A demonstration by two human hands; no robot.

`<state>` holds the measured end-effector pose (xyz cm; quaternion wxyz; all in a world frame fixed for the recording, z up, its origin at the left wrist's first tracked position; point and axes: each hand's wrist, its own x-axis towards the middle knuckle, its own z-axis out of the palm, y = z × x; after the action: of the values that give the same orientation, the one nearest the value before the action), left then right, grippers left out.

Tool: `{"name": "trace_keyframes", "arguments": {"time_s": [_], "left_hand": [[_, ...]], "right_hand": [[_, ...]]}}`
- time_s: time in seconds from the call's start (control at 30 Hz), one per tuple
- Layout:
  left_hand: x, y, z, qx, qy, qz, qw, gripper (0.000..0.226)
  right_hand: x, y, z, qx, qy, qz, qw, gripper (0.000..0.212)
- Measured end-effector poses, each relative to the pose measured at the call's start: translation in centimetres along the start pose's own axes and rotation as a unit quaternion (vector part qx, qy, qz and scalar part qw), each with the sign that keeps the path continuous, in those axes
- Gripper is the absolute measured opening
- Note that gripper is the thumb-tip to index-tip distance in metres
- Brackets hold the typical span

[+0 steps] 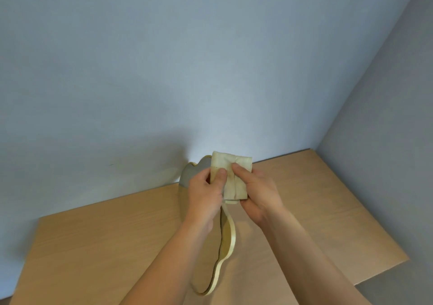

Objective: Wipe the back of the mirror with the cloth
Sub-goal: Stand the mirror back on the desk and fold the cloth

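Both hands pinch the cloth: left hand thumb on its front left half, fingers hidden behind; right hand thumb on the front right half, fingers curled under the lower edge. Cloth is folded, beige, 1 vertical crease down the middle, held upright above the mirror. Mirror has a wavy cream frame and sits on the table under the cloth, mostly covered by hands and forearms; its far end shows grey left of the cloth. Can't tell which face is up. Grey-blue wall behind the mirror.
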<state>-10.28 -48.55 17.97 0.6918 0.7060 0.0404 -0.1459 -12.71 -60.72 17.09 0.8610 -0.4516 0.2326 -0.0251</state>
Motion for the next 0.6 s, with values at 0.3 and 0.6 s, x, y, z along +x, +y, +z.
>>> {"name": "trace_keyframes", "arguments": {"time_s": [0.3, 0.6], "left_hand": [[1.1, 1.3, -10.1, -0.043, 0.061, 0.014, 0.997, 0.015], [5.5, -1.3, -27.5, -0.052, 0.156, -0.012, 0.986, 0.019]], "right_hand": [[1.5, 3.0, 9.2, -0.150, 0.009, -0.073, 0.986, 0.021], [5.6, 13.6, 24.2, -0.280, -0.065, -0.076, 0.955, 0.021]]}}
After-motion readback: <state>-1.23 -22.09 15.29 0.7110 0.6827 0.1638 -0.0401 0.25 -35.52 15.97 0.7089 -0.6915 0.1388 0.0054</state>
